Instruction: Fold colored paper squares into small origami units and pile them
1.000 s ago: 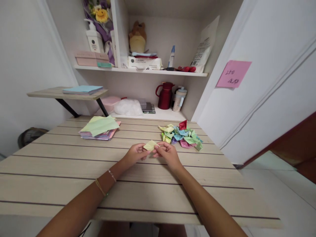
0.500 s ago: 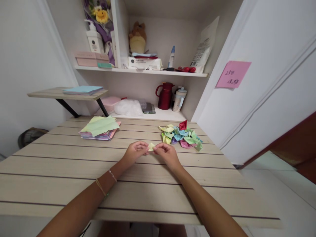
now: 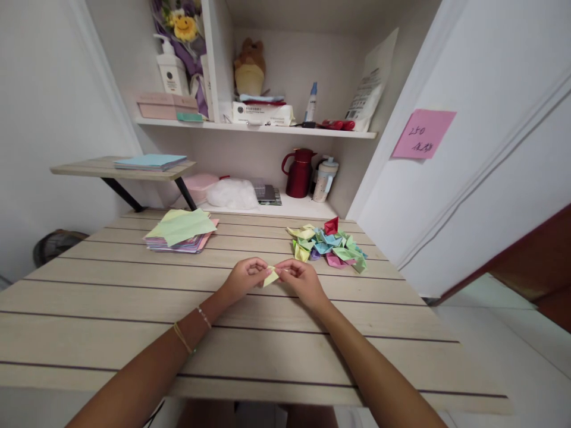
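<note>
Between my two hands, just above the slatted table [image 3: 267, 351], is a small folded piece of pale yellow paper [image 3: 270, 277]. My left hand [image 3: 244, 278] pinches its left side between thumb and fingers. My right hand [image 3: 304, 280] grips the upper right part the same way, and the fingertips cover much of the paper. Beyond my right hand lies a heap of folded paper boats [image 3: 330, 245] in green, blue, yellow, pink and purple, with a red one [image 3: 331, 226] at the back. A stack of coloured paper sheets [image 3: 181, 230] lies beyond my left hand.
A small raised shelf [image 3: 89, 167] on black legs holds blue paper [image 3: 149, 161] at the left. Behind the table, the cabinet holds a red jug [image 3: 300, 173], a tumbler [image 3: 325, 180] and a white plastic bag [image 3: 232, 194]. A pink note [image 3: 423, 134] sticks to the right wall.
The yellow paper has turned in my fingers: a small peak pointed up before, and now a longer slanting piece points down and toward me. My hands have shifted only slightly.
</note>
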Tool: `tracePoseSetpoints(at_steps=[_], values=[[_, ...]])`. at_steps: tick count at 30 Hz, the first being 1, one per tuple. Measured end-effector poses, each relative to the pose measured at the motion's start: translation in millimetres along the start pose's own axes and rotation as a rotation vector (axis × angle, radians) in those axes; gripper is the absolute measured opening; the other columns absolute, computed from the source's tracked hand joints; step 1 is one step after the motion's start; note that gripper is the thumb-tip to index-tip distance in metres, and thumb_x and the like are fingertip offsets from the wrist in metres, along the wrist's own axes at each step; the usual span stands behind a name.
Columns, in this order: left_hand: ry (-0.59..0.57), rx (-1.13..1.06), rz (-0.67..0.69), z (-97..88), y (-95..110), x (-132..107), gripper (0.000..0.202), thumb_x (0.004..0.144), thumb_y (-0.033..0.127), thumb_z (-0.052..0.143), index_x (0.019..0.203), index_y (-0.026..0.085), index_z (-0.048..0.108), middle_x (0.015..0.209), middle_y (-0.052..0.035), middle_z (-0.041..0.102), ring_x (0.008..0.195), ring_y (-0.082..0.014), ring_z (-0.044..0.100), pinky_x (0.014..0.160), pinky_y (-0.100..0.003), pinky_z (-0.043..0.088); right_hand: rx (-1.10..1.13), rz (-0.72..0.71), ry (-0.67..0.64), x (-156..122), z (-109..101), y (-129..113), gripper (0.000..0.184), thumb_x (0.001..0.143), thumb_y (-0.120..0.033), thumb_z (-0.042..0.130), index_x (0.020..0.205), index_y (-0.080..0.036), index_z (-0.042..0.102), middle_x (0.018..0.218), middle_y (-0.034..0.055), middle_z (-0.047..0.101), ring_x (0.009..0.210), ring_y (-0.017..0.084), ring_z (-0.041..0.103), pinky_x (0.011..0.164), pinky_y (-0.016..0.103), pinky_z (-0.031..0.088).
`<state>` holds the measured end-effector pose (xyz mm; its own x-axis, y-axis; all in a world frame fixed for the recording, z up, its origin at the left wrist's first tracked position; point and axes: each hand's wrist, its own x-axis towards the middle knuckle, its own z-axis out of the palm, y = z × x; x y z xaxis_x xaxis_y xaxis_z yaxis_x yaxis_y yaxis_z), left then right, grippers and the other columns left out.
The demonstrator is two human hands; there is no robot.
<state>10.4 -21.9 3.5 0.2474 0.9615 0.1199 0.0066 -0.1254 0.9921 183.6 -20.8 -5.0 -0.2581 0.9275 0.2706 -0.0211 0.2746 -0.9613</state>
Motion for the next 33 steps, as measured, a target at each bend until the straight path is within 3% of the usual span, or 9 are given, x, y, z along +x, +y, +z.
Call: tracePoseSetpoints(at_steps=[6,12,19,33], values=[[-0.023,-0.029,-0.058,-2.4,3.0,-0.2,0.024,0.067,0.034,0.064,0.076,0.013,0.058,0.050,0.0003,0.058,0.043,-0.0091,0.053,0.046,-0.019,0.042,0.025,0.014,-0.018,0.0,-0.1,-3.5,0.029,0.069,-0.036,0.064,0.090,-0.017,0.066,0.061,0.0009,0.060,0.058,0.014,0.056,0.057,0.026,0.046],[0.028,-0.182,-0.135,-4.5,2.7,2.1,0.026,0.067,0.035,0.066,0.076,0.012,0.059,0.053,-0.0023,0.061,0.047,-0.0100,0.057,0.047,-0.019,0.044,0.278,0.030,-0.096,0.7,3.8,-6.7,0.038,0.065,-0.033,0.068,0.100,-0.020,0.061,0.080,0.0027,0.063,0.069,0.014,0.059,0.071,0.030,0.048],[0.031,-0.248,-0.191,-2.5,1.4,0.4,0.027,0.066,0.034,0.067,0.078,0.012,0.057,0.056,-0.0028,0.063,0.049,-0.0097,0.059,0.049,-0.019,0.046,0.307,0.036,-0.108,2.3,5.3,-5.2,0.037,0.067,-0.035,0.066,0.101,-0.020,0.061,0.083,0.0029,0.064,0.064,0.011,0.057,0.065,0.026,0.048],[0.044,-0.285,-0.194,-0.7,5.1,-0.7,0.027,0.064,0.033,0.069,0.077,0.013,0.056,0.059,-0.0021,0.063,0.052,-0.0106,0.061,0.053,-0.020,0.048,0.330,0.066,-0.120,2.8,5.6,-2.7,0.046,0.065,-0.036,0.067,0.107,-0.020,0.059,0.089,0.0047,0.064,0.068,0.013,0.059,0.069,0.029,0.048]])
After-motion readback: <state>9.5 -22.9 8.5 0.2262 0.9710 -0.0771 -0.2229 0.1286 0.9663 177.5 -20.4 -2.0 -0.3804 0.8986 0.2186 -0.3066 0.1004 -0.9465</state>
